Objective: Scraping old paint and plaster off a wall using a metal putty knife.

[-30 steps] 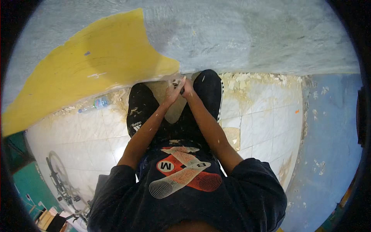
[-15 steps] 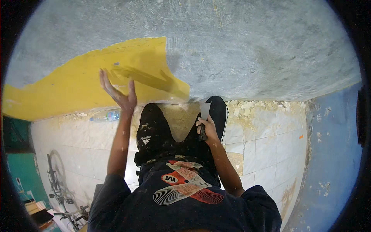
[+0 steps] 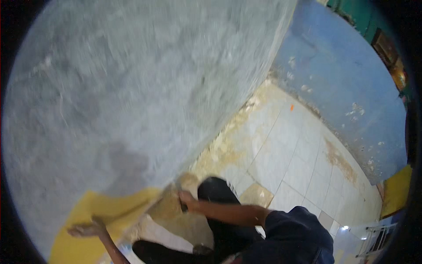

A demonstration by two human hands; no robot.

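Note:
My left hand [image 3: 85,228] is open, its fingers out, over the yellow painted patch [image 3: 70,249] on the grey wall [image 3: 132,75]; I cannot tell whether it touches the surface. My right hand [image 3: 188,200], blurred, grips a putty knife with a dark handle [image 3: 183,205], close to the foot of that wall above my black-trousered knee. Flaking, cream-coloured crumbled plaster [image 3: 220,143] runs along the wall's base.
A blue wall [image 3: 338,79] with chipped spots stands to the right, meeting the stained white tiled floor [image 3: 290,154]. A small orange bit [image 3: 291,107] lies on the tiles. Pale metal bars [image 3: 373,237] are at the lower right, dark clutter [image 3: 387,50] beyond the blue wall.
My view has swung sharply toward the right-hand corner, tilting the scene. My hands, together a second ago, have parted; the right one kept the putty knife, the left opened and moved leftward.

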